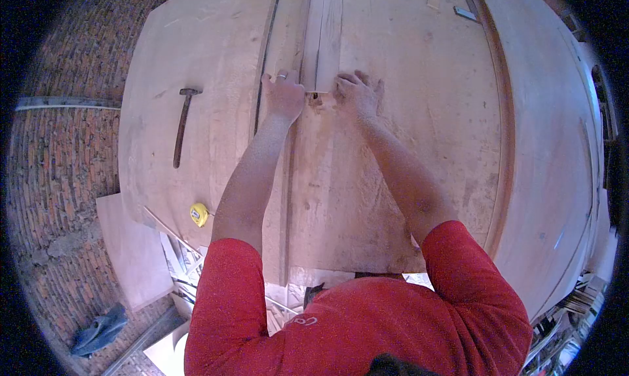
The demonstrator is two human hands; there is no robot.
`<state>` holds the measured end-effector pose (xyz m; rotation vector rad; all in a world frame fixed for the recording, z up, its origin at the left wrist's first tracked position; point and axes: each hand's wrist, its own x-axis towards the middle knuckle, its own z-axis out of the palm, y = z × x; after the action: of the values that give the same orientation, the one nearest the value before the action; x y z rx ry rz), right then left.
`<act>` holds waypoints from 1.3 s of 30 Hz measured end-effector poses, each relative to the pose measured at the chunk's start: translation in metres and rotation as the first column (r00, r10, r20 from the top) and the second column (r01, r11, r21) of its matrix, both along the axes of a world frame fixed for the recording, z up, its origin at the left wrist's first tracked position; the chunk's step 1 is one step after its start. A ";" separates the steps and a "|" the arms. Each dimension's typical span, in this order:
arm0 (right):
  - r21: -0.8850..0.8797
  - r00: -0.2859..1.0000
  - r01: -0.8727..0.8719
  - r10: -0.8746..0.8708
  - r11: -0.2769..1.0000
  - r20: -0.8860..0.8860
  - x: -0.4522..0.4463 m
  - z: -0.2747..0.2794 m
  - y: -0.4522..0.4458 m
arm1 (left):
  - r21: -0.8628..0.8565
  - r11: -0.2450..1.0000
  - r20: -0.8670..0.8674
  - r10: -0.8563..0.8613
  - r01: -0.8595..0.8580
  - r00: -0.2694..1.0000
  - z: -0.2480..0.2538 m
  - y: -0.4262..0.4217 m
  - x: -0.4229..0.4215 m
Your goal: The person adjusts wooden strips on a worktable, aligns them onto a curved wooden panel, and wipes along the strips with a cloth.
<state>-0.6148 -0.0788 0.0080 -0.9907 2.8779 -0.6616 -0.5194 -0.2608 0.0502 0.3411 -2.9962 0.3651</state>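
Observation:
A long, narrow wooden board (324, 38) with a dark line along it lies lengthwise on a large plywood surface, its near end between my two hands. My left hand (285, 97), with a ring on one finger, is closed at the board's left side. Its curled fingers rest on the strip there, and what lies under them is partly hidden. On the other side, my right hand (359, 95) lies with fingers apart, its thumb side at the board's right edge. Just below the board's end there is a small dark hole (316, 96).
A hammer (184, 127) and a yellow tape measure (198, 214) lie left on the plywood (400, 166). A small metal piece (465, 13) is at the upper right, near a raised wooden edge (503, 114). Brick flooring (59, 166) and a dark cloth (99, 330) are at left.

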 end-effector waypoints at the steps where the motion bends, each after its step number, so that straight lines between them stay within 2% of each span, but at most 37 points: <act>1: -0.020 1.000 0.000 0.000 1.000 -0.013 -0.001 -0.005 0.000 | 0.005 1.000 0.003 -0.019 0.019 1.000 0.002 0.000 0.000; 11: -0.002 1.000 0.016 -0.016 1.000 -0.018 -0.001 -0.009 -0.001 | 0.015 1.000 0.036 0.003 -0.004 0.999 0.003 0.000 -0.002; 13: -0.051 1.000 0.019 -0.019 0.999 -0.018 0.000 -0.010 0.000 | -0.007 1.000 -0.014 -0.019 0.019 1.000 -0.001 -0.002 -0.001; 17: -0.067 0.998 0.023 -0.027 0.997 -0.052 0.001 -0.024 0.001 | -0.008 1.000 -0.006 -0.013 0.013 1.000 -0.003 -0.001 0.000; 19: -0.112 0.994 0.018 -0.030 0.994 -0.106 0.001 -0.024 0.000 | 0.045 0.999 0.018 -0.007 0.006 1.000 0.003 0.001 0.000; 22: -0.073 0.999 0.030 -0.033 0.997 -0.040 0.005 -0.013 0.003 | 0.050 0.999 0.038 0.002 -0.003 0.999 0.009 0.003 0.000; 29: -0.072 0.998 0.036 -0.039 0.997 -0.045 0.009 -0.008 0.003 | 0.045 0.999 0.000 -0.024 0.024 1.000 0.000 0.000 0.000; 39: -0.054 0.998 0.039 -0.042 0.998 -0.043 0.008 -0.011 0.003 | 0.023 1.000 0.053 -0.003 0.002 0.999 0.008 -0.002 -0.009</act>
<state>-0.6071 -0.0753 -0.0032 -0.9673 2.9403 -0.7324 -0.5282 -0.2628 0.0586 0.3351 -3.0543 0.3458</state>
